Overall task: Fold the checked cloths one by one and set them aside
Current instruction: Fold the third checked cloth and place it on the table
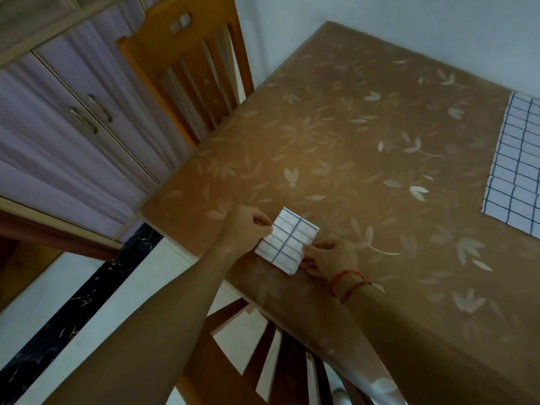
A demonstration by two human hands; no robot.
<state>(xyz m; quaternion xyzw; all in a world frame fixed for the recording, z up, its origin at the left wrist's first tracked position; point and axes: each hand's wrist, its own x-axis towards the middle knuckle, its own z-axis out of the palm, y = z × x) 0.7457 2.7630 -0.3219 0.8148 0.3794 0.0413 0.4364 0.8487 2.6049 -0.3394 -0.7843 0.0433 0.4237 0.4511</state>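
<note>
- A small folded checked cloth (287, 244), white with a dark blue grid, is seen over the brown leaf-patterned worktop (365, 147), close to the worktop's near edge and near its left corner.
- The folded cloth is shaped as a compact rectangle, and layered edges are visible along its near right side.
- Whether the folded cloth lies flat on the worktop or is raised slightly cannot be told.
- The left hand (248, 226) is placed at the left side of the folded cloth; its fingers are curled and the cloth's left edge is pinched between them.
- The right hand (330, 255) is placed at the right side of the folded cloth; the near right edge is pinched between thumb and fingertips.
- A red thread (347, 285) is worn around the right wrist, just nearer than the folded cloth.
- A second checked cloth (517, 171) is spread open on the worktop, well apart from the folded cloth to the right and farther back, and is cut off by the picture's edge.
- A wooden chair (187, 68) with a slatted back is seen beyond and left of the folded cloth, against the worktop's left side.
- A cupboard (87, 112) with two metal handles is seen far left of the folded cloth.
- A darker chair (263, 346) is seen below the folded cloth, under the worktop's near edge.
</note>
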